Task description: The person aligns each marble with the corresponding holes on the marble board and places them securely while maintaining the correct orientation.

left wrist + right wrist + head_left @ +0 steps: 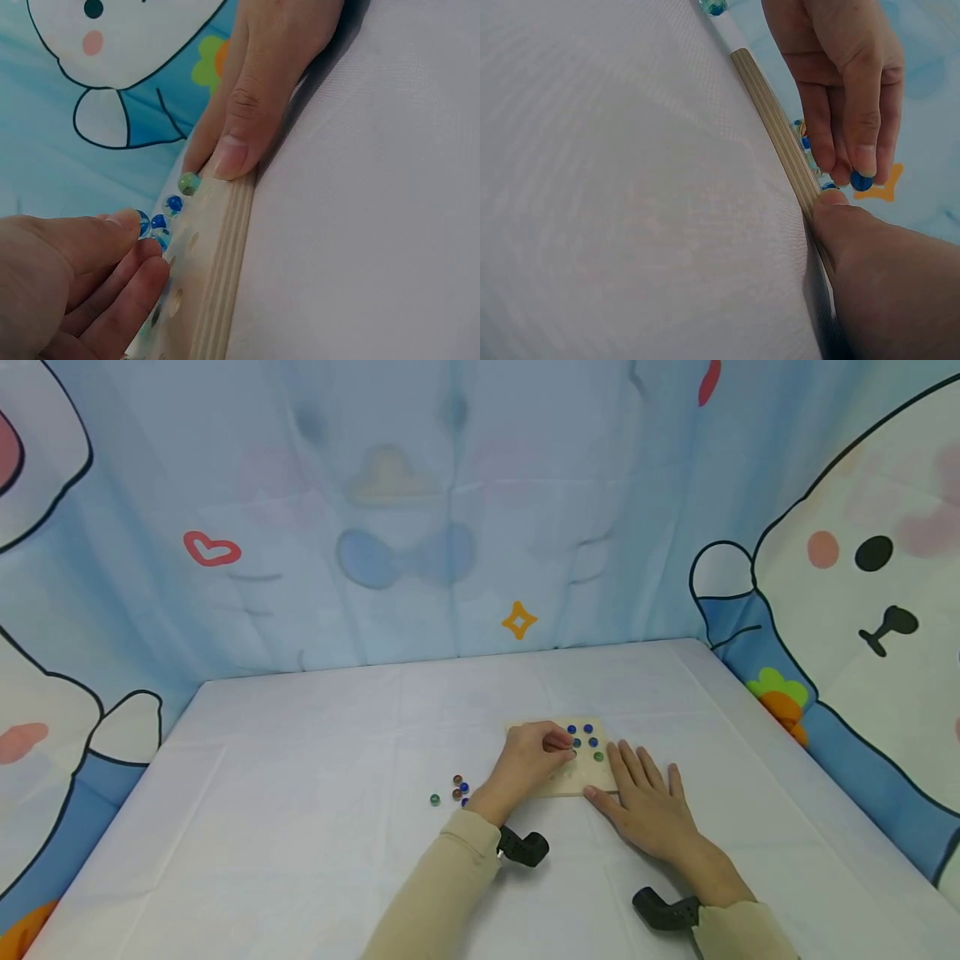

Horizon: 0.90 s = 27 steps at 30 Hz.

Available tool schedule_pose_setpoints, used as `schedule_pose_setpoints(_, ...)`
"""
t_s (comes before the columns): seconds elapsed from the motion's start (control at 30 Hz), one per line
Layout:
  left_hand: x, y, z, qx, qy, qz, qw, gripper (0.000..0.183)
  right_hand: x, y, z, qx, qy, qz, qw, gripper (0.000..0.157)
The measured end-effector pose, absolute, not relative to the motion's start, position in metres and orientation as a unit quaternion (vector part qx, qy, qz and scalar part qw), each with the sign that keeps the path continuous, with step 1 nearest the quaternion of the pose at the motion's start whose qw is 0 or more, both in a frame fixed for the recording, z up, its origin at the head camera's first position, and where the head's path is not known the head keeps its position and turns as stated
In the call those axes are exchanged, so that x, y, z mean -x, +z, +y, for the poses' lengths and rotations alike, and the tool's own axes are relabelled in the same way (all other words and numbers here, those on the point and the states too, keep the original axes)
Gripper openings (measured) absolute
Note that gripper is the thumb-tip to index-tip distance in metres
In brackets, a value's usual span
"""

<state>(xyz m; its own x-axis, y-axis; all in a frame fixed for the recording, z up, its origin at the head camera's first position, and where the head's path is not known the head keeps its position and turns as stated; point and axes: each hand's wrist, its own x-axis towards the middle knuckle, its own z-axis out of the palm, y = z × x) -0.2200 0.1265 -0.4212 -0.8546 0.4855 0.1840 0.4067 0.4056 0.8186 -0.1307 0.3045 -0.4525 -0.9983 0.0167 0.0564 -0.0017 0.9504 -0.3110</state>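
A pale wooden board with small round hollows lies on the table. Several blue marbles and a green marble sit on its far right part. My left hand is over the board's left half, its thumb and fingertips pinching a blue marble just above the surface. Flat at the board's right edge, my right hand has its fingers extended, with the thumb pressing the near right corner. The left hand hides part of the board in the head view.
Left of the board, beside the left wrist, lie several loose marbles, among them a green one and a brown one. A white cloth covers the table. A blue cartoon curtain hangs behind it.
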Motion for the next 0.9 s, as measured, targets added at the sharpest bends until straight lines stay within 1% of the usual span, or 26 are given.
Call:
schedule_pose_setpoints(0.2, 0.221, -0.426, 0.136, -0.255, 0.464, 0.848, 0.031, 0.013, 0.132, -0.453, 0.304, 0.003, 0.156, -0.987, 0.029, 0.092)
schedule_pose_setpoints(0.47, 0.220, -0.429, 0.146, -0.251, 0.422, 0.872, -0.001, 0.011, 0.132, -0.455, 0.305, 0.004, 0.153, -0.988, 0.028, 0.092)
schedule_pose_setpoints(0.73, 0.219, -0.429, 0.154, -0.238, 0.394, 0.888, -0.011, 0.008, 0.133, -0.455, 0.307, 0.000, 0.154, -0.988, 0.029, 0.091)
schedule_pose_setpoints(0.9, 0.217, -0.428, 0.157, -0.243, 0.354, 0.903, -0.036, 0.008, 0.133, -0.455, 0.306, 0.000, 0.156, -0.987, 0.029, 0.091)
